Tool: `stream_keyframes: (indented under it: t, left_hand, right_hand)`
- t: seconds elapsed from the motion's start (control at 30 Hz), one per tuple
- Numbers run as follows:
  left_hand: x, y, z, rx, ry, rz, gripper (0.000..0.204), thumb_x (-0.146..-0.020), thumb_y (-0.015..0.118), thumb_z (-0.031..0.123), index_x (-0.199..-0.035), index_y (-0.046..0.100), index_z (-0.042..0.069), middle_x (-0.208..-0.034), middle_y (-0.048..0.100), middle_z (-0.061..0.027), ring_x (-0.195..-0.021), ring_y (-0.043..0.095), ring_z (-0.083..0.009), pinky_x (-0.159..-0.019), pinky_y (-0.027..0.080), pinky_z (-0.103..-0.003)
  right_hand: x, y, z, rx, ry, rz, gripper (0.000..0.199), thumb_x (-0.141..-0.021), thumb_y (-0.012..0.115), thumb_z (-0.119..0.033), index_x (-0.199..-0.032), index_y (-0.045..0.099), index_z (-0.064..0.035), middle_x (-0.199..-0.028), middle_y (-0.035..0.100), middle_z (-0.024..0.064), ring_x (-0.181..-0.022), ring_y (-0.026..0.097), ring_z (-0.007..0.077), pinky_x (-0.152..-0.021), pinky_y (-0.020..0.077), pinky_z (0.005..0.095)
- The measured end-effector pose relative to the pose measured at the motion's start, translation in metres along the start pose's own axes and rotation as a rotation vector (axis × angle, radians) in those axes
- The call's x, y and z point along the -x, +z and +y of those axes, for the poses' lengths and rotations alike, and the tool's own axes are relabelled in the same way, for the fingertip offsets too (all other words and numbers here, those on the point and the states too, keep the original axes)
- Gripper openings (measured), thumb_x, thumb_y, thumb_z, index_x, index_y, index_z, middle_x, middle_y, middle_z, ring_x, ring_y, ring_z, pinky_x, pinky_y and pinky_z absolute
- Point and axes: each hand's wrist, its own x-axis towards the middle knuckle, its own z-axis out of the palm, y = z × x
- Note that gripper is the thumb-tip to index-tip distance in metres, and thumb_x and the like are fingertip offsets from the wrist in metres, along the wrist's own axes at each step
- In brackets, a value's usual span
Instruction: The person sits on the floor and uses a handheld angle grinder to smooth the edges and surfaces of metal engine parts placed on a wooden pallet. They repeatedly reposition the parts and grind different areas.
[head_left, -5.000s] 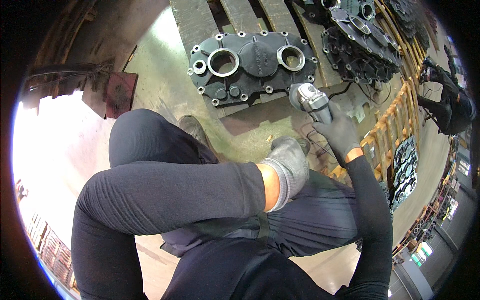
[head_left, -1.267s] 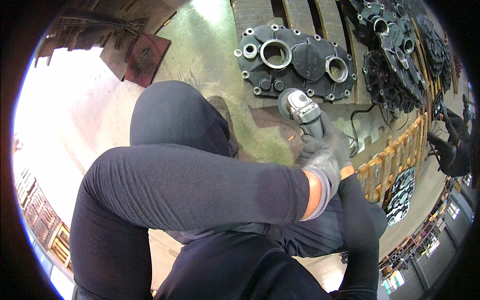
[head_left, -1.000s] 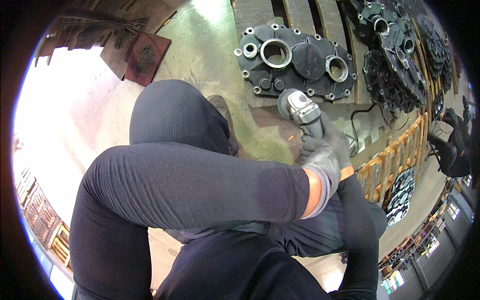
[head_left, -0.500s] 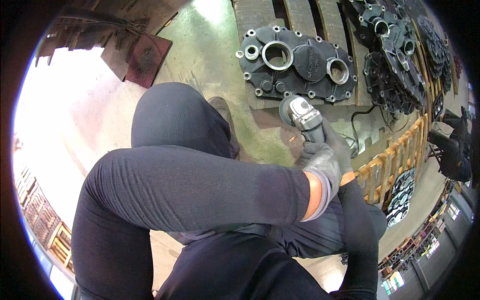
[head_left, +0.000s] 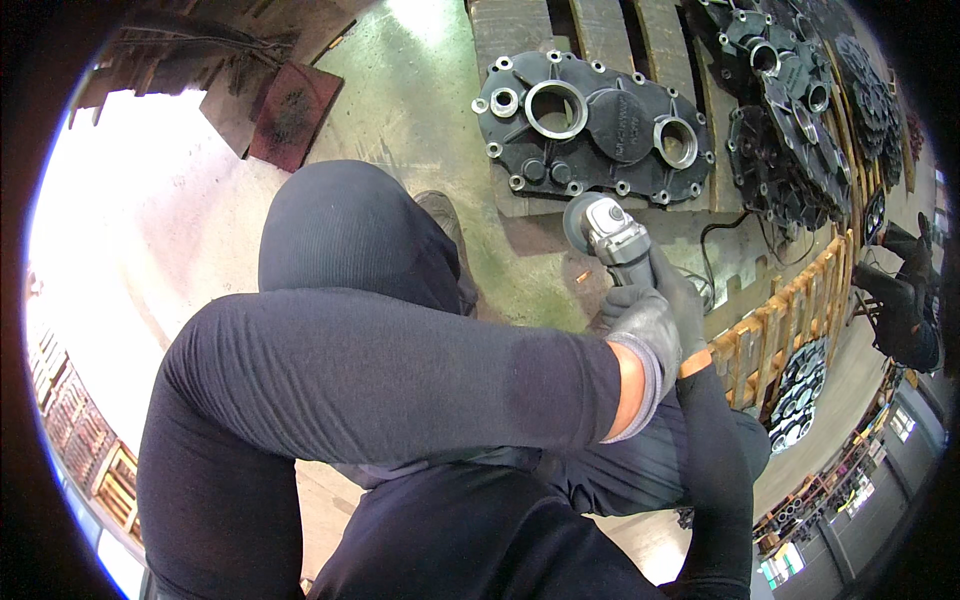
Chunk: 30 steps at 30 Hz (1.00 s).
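Note:
Both my hands wear grey gloves and grip an angle grinder (head_left: 618,243) with a silver head. My left hand (head_left: 640,325) is wrapped round the grinder's body from the near side. Along its right side, my right hand (head_left: 681,306) is closed on the same tool, its fingers partly hidden. The round disc (head_left: 577,222) sits at the grinder's far left, just off the near edge of a black cast metal cover (head_left: 560,85). That cover lies flat on a wooden pallet (head_left: 510,28) and has bright machined rings and several bolt holes along its rim.
More black castings (head_left: 790,150) are stacked at the right. A dark cable (head_left: 712,240) runs near the pallet. Wooden slats (head_left: 790,305) stand right of my hands, with silvery parts (head_left: 798,395) beyond. A reddish plate (head_left: 295,115) lies far left. Another person (head_left: 905,300) is at the far right.
The grinder, with both hands on it, has shifted very slightly right and nearer, its disc drawing a little away from the cover's edge. The cover has not moved.

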Motion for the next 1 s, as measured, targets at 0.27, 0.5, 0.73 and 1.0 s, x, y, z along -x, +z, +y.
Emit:
stream_keyframes:
  t: [0.27, 0.5, 0.73, 1.0]
  left_hand:
    - [-0.017, 0.035, 0.001, -0.051, -0.02, 0.066, 0.022, -0.091, 0.074, 0.022, -0.107, 0.086, 0.014, -0.1, 0.082, -0.0064, -0.093, 0.078, -0.0295, -0.074, 0.06, -0.048]
    - [-0.022, 0.058, 0.007, -0.151, -0.001, 0.134, 0.022, -0.089, 0.075, 0.019, -0.106, 0.087, 0.014, -0.097, 0.082, -0.0057, -0.09, 0.079, -0.0297, -0.074, 0.06, -0.05]
    - [-0.011, 0.021, -0.003, -0.048, 0.03, 0.056, 0.021, -0.087, 0.076, 0.02, -0.104, 0.087, 0.013, -0.096, 0.083, -0.0055, -0.09, 0.078, -0.0299, -0.07, 0.058, -0.05]
    - [0.001, -0.007, -0.005, 0.016, 0.023, -0.034, 0.02, -0.088, 0.076, 0.02, -0.103, 0.087, 0.013, -0.095, 0.082, -0.0057, -0.089, 0.078, -0.0286, -0.072, 0.058, -0.045]
  right_hand:
    - [-0.005, 0.009, 0.022, -0.061, -0.01, -0.017, 0.048, -0.108, 0.049, -0.006, -0.155, 0.055, -0.0117, -0.118, 0.075, 0.017, -0.094, 0.079, 0.0234, -0.077, 0.0681, 0.0365]
    - [0.001, 0.015, 0.028, -0.208, 0.011, -0.031, 0.051, -0.107, 0.051, -0.001, -0.157, 0.053, -0.0109, -0.113, 0.075, 0.0161, -0.095, 0.079, 0.0226, -0.077, 0.0685, 0.0353]
    - [-0.007, 0.022, 0.033, -0.228, -0.004, -0.027, 0.052, -0.102, 0.059, -0.005, -0.154, 0.054, -0.0108, -0.111, 0.076, 0.0154, -0.098, 0.078, 0.0247, -0.079, 0.0672, 0.0365]
    - [0.01, 0.002, 0.005, 0.009, 0.02, -0.077, 0.062, -0.091, 0.079, -0.01, -0.149, 0.058, -0.0096, -0.118, 0.076, 0.0105, -0.095, 0.075, 0.0204, -0.081, 0.0625, 0.0337]
